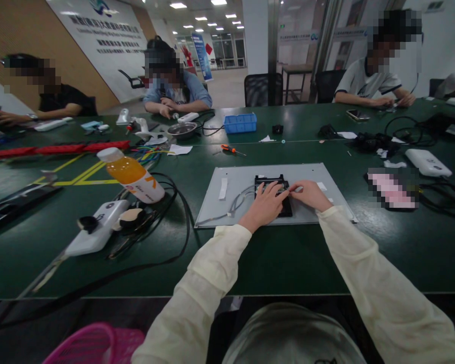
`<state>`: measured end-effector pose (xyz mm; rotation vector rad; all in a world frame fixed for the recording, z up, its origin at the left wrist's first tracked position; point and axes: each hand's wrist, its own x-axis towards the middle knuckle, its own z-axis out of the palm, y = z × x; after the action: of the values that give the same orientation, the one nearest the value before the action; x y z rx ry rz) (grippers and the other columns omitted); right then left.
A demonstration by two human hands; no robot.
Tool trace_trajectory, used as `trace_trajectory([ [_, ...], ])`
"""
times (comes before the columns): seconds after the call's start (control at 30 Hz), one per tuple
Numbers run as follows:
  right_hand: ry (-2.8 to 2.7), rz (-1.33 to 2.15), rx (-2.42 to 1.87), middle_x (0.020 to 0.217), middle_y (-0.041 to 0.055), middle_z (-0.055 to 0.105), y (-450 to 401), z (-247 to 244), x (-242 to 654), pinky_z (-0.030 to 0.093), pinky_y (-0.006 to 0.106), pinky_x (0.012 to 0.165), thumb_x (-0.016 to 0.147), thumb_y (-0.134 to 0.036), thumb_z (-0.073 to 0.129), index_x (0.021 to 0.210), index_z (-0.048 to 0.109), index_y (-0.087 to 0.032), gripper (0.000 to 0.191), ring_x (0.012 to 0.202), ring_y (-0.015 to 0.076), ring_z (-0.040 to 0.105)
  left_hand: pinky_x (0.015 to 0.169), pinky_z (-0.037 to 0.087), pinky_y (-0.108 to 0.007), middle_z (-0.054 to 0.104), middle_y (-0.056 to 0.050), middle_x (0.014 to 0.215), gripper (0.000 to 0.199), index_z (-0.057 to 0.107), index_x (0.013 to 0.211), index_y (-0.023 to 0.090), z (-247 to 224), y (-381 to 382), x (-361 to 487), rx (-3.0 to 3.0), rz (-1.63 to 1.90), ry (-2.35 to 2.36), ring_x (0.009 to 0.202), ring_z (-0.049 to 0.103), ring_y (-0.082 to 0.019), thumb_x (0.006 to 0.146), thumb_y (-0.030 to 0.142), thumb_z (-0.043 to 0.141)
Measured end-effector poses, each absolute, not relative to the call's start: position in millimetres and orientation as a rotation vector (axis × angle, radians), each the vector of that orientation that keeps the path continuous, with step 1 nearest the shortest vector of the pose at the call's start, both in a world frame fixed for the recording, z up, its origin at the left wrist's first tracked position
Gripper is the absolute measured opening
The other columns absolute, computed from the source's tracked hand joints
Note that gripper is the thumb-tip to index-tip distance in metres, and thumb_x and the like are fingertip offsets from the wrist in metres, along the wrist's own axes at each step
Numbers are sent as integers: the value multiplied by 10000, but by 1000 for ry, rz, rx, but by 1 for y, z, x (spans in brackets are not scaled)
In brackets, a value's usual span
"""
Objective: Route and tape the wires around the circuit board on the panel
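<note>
A black rectangular plastic frame (287, 208) lies on a flat grey panel (212, 202) in front of me. My left hand (266, 203) rests over the frame, fingers spread across it and covering much of its middle. At the frame's right side, my right hand (307, 194) is closed in a pinch, its fingertips close to my left fingertips. Whatever sits between those right fingertips is too small to make out. Grey cables (238, 202) run from the frame's left side across the panel. A white strip (223, 188) lies on the panel's left part.
An orange drink bottle (134, 177), a white power bank (98, 227) and black cables are to the left. Beyond the panel are an orange screwdriver (233, 149) and a blue basket (240, 123). A pink-and-black phone (392, 188) lies right. Several people sit across the table.
</note>
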<state>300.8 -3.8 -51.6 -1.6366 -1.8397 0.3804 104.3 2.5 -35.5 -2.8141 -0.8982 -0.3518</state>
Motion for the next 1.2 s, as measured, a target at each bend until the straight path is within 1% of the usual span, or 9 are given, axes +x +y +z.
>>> trace_trajectory([
  [0.17, -1732, 381, -1610, 836, 28, 688, -5, -44, 300, 454, 266, 702, 762, -288, 584, 779, 685, -189, 143, 687, 144, 593, 1106, 186, -480, 425, -79, 1378, 417, 419, 1303, 236, -23, -1, 103, -2795, -428, -936, 1341, 274, -232, 890, 205, 373],
  [0.27, -1686, 338, -1595, 868, 38, 675, -5, -41, 297, 450, 265, 682, 772, -283, 572, 814, 679, -184, 151, 657, 133, 574, 1083, 225, -482, 438, -95, 1363, 398, 463, 1263, 224, -8, 10, 92, -2732, -554, -1109, 1307, 322, -253, 875, 188, 383],
  [0.4, -1725, 233, -1533, 867, 40, 650, -9, -38, 286, 436, 275, 682, 806, -265, 539, 850, 665, -177, 160, 623, 124, 545, 982, 368, -425, 532, -106, 1211, 382, 525, 1182, 191, 4, 46, 56, -2572, -809, -1508, 1155, 462, -253, 823, 136, 407],
  [0.53, -1867, 160, -1459, 863, 43, 623, -19, -31, 269, 431, 284, 704, 854, -227, 492, 892, 643, -184, 162, 682, 146, 552, 899, 437, -353, 571, -90, 1028, 347, 585, 1064, 163, -2, 83, 8, -2497, -943, -1817, 956, 555, -211, 753, 110, 440],
  [0.67, -2032, 38, -1448, 937, 61, 614, -31, -24, 253, 422, 275, 669, 889, -211, 455, 945, 626, -184, 182, 771, 167, 566, 872, 445, -326, 579, -83, 1036, 383, 596, 1067, 160, -17, 100, -25, -2483, -926, -1997, 922, 561, -201, 703, 107, 487],
  [0.83, -2201, -47, -1405, 979, 79, 609, -40, -21, 241, 425, 266, 652, 914, -211, 419, 1001, 616, -181, 217, 826, 176, 573, 816, 453, -282, 582, -65, 1128, 453, 580, 1132, 166, -31, 108, -32, -2566, -991, -2017, 782, 573, -145, 688, 112, 510],
  [0.9, -2238, -55, -1397, 978, 80, 609, -41, -22, 238, 426, 265, 649, 916, -212, 418, 1011, 613, -183, 220, 826, 175, 573, 796, 453, -261, 595, -57, 1127, 465, 585, 1132, 171, -35, 110, -29, -2594, -1012, -2000, 775, 575, -138, 676, 110, 522],
  [1.1, -2258, -44, -1383, 981, 84, 610, -41, -26, 237, 433, 272, 665, 919, -215, 412, 1023, 611, -183, 226, 840, 179, 576, 811, 442, -251, 649, -37, 1032, 455, 614, 1108, 196, -41, 108, -19, -2573, -979, -1976, 799, 580, -149, 678, 96, 506],
  [1.2, -2251, -46, -1384, 981, 85, 612, -41, -27, 236, 439, 279, 675, 917, -211, 415, 1022, 612, -183, 225, 847, 184, 577, 812, 439, -274, 655, -50, 953, 352, 657, 1013, 184, -35, 106, -19, -2509, -988, -1917, 790, 577, -161, 712, 121, 486],
])
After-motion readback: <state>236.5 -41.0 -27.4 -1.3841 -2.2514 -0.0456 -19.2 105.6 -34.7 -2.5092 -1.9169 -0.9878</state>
